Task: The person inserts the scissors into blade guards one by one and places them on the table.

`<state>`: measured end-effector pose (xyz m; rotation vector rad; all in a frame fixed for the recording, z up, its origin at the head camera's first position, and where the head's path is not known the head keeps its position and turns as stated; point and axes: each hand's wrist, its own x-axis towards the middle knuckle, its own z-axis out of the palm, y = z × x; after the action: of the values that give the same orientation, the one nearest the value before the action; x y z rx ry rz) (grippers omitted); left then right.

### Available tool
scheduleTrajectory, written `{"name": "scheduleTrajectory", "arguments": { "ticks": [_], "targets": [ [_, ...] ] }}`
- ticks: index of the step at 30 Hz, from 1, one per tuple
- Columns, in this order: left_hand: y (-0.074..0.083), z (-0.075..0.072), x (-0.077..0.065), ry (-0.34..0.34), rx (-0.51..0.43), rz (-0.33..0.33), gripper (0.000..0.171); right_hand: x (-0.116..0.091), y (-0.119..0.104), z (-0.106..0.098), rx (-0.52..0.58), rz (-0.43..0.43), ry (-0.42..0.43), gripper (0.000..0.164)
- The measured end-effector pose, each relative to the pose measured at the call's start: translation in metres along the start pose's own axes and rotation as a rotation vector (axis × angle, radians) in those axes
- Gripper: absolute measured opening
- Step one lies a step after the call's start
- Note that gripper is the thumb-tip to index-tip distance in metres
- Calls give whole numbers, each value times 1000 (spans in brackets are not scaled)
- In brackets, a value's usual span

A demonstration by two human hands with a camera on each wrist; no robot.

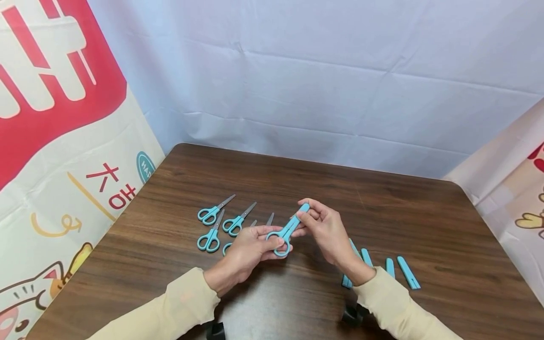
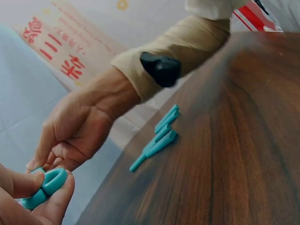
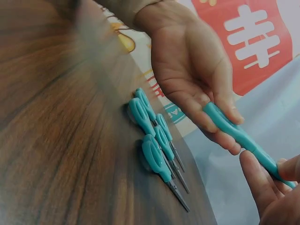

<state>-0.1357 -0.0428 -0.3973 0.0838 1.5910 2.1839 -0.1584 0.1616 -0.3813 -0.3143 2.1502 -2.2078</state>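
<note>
My left hand (image 1: 250, 248) pinches the handle loops of a pair of turquoise scissors (image 1: 282, 234) above the middle of the table. A turquoise blade cover (image 1: 302, 211) sits over the blades, and the fingers of my right hand (image 1: 329, 231) pinch it near its tip. In the right wrist view, the covered scissors (image 3: 243, 140) stretch from one hand to the other, with no bare metal showing. Only the handle loops (image 2: 52, 183) come into sight in the left wrist view, between thumb and fingers.
Several uncovered scissors (image 1: 209, 240) lie left of my hands, blades pointing away; my left hand partly hides some. Several loose blade covers (image 1: 409, 273) lie at right, partly behind my right forearm. A white curtain (image 1: 297, 94) hangs behind the brown table (image 1: 425, 222).
</note>
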Motion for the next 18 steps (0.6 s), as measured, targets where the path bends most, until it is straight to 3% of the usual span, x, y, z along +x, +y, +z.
{"name": "scheduleTrajectory", "arguments": {
  "ticks": [6,18],
  "targets": [
    [1,-1,3,-11,-22,6,38,1,-2,1,-26,-30,9,33],
    [1,1,4,-11,-23,-22,44,0,2,1,-5,43,-5,50]
  ]
}}
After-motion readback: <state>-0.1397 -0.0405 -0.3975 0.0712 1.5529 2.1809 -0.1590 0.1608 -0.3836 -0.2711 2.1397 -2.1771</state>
